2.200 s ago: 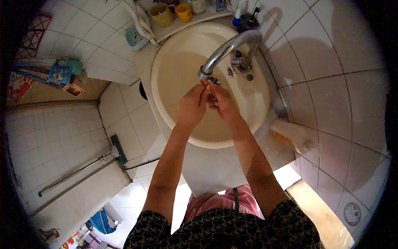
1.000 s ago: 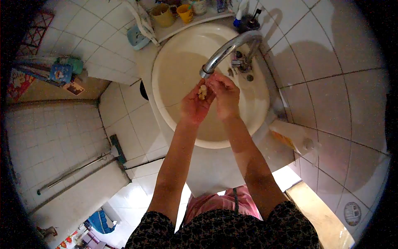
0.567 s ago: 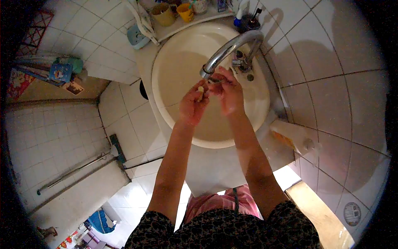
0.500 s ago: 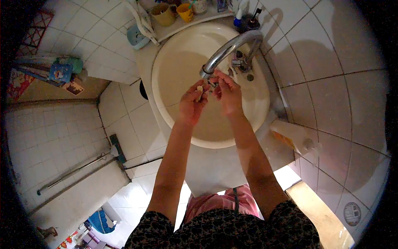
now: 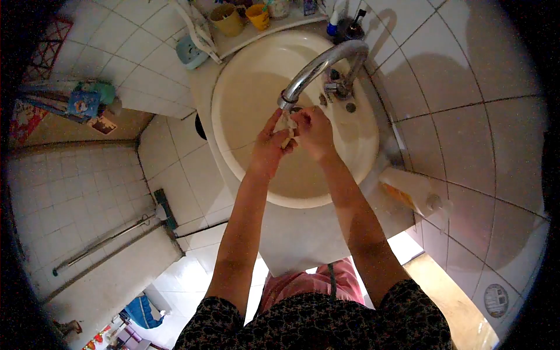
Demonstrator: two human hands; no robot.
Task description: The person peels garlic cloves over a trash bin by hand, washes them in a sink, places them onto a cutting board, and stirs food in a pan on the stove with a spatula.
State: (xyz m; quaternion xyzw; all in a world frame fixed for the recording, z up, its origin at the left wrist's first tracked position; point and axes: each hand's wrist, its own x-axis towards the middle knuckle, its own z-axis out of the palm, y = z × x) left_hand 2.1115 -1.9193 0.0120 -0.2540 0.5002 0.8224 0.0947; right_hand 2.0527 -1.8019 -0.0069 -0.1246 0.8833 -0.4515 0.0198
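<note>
A small pale, crumpled thing (image 5: 285, 124) sits between my hands under the faucet (image 5: 318, 68); its kind I cannot make out. My left hand (image 5: 270, 149) is closed round its left side, with the fingers pointing up toward the spout. From the right, my right hand (image 5: 315, 133) has its fingers curled in and pinches at the same pale thing. Both hands are over the cream wash basin (image 5: 236, 76), just below the spout's tip. Whether water is running is too blurred to tell.
Behind the basin, a shelf holds a tan mug (image 5: 226, 21) and a yellow cup (image 5: 257, 17). A light blue soap dish (image 5: 191, 52) hangs at the left. On the counter's right lies a white bottle (image 5: 413, 189). The faucet handle (image 5: 339, 88) stands at the basin's back right.
My right hand has turned and curled inward, closer to my left. The pale thing now shows more between the fingers, right under the spout. The view has shifted slightly.
</note>
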